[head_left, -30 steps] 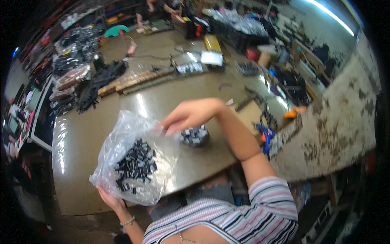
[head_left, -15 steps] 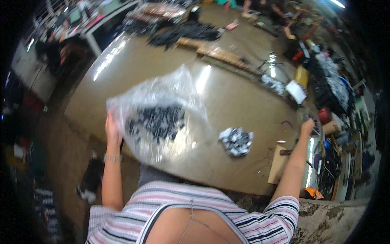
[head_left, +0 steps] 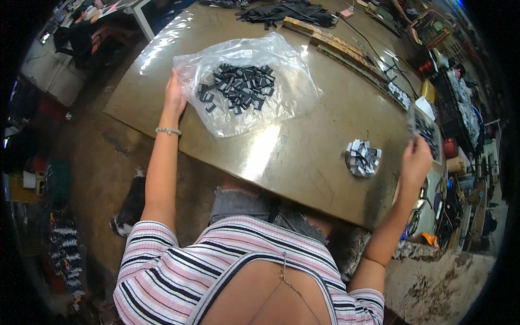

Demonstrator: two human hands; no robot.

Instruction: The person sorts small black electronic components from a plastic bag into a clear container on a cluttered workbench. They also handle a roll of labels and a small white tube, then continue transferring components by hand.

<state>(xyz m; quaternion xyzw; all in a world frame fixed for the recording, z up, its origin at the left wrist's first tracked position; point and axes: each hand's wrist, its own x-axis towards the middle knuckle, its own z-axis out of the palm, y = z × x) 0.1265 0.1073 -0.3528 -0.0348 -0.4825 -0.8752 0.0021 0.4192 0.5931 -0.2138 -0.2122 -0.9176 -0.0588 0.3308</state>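
A clear plastic bag [head_left: 295,100] lies spread on the table, with many small black pieces [head_left: 241,86] showing in its middle. My left hand [head_left: 174,96] is closed on the bag's left edge. At the table's right side, my right hand [head_left: 417,158] grips the near edge of a clear plastic tray [head_left: 435,154] that holds dark pieces. This tray stands tilted, and part of it is hidden behind the fingers. Between bag and tray sits a small round heap of black and white pieces [head_left: 364,157], seemingly in a clear container.
Wooden strips [head_left: 330,43] lie across the table's far side, near a pile of black material [head_left: 287,12]. Cables, a red round object [head_left: 450,148] and other clutter crowd the right. A black and white animal [head_left: 130,208] is on the floor at the left.
The view has shifted. The bag lies farther from me and flatter, its black pieces more spread out. The tray at my right hand now shows raised and tilted.
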